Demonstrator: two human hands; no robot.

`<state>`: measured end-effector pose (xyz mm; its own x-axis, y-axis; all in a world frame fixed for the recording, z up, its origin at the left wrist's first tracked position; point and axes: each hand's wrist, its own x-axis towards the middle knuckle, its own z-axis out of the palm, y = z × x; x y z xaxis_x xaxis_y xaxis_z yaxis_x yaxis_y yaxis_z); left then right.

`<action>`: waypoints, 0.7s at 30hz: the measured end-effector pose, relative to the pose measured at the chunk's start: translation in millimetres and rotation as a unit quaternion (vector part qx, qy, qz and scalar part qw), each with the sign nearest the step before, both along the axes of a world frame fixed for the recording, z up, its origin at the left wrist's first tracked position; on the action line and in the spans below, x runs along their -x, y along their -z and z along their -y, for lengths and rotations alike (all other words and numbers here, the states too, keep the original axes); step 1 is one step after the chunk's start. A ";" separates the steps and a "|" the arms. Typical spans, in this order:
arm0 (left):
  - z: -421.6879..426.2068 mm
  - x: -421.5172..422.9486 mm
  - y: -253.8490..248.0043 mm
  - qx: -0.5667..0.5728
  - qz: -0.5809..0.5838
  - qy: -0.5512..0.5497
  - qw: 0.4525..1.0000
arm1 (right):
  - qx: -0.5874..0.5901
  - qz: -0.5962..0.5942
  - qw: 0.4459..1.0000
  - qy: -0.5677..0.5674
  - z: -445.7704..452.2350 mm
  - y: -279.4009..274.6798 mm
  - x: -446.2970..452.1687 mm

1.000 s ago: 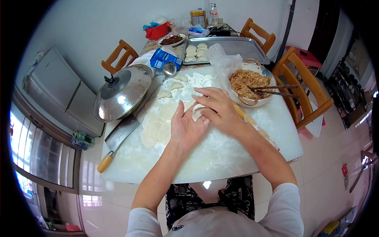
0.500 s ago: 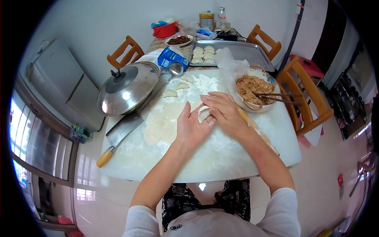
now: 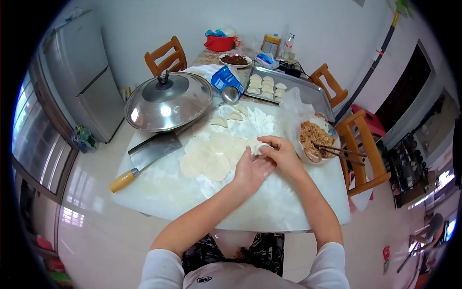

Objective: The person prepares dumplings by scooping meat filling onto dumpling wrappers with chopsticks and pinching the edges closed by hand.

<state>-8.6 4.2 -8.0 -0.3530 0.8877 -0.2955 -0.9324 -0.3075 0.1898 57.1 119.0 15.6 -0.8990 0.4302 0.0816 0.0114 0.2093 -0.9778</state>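
Over the floured white board, my two hands meet at a white dumpling (image 3: 260, 148). My left hand (image 3: 252, 169) cups it from below, palm up with the thumb raised beside it. From the right, my right hand (image 3: 284, 156) pinches its edge with thumb and bent fingers; part of the dumpling is hidden behind them. To the left of my hands lie several flat round dough wrappers (image 3: 204, 158), overlapping. Beyond them, a few folded dumplings (image 3: 219, 122) rest on the flour.
A cleaver (image 3: 154, 150) lies at left beside a large lidded pan (image 3: 168, 103). A bowl of filling (image 3: 316, 137) with chopsticks (image 3: 344, 153) stands at right, plastic bag against it. Behind are a ladle (image 3: 230, 95) and a metal tray (image 3: 313, 98) with rows of dumplings. Chairs flank the table.
The camera view has turned, shifting the scene. My right hand's fingers, stretched flatter over the dumpling before, are now bent and pinching its edge. My left hand still cups it.
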 end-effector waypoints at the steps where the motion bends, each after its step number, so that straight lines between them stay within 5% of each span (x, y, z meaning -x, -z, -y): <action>1: 0.2 -1.4 1.8 0.017 0.005 -0.009 1.000 | -0.005 0.003 1.000 -0.002 -2.1 -1.9 8.3; 7: 6.1 -10.8 4.1 0.022 -0.070 0.065 0.995 | -0.228 0.001 0.972 0.053 -33.8 5.5 84.9; 14: 9.4 -7.2 1.5 0.037 -0.097 0.069 0.992 | -0.227 -0.001 0.966 0.126 -46.9 19.3 114.8; 21: 11.1 -14.8 -5.5 0.042 -0.114 0.107 0.987 | -0.325 0.149 0.934 0.009 -81.9 13.9 63.0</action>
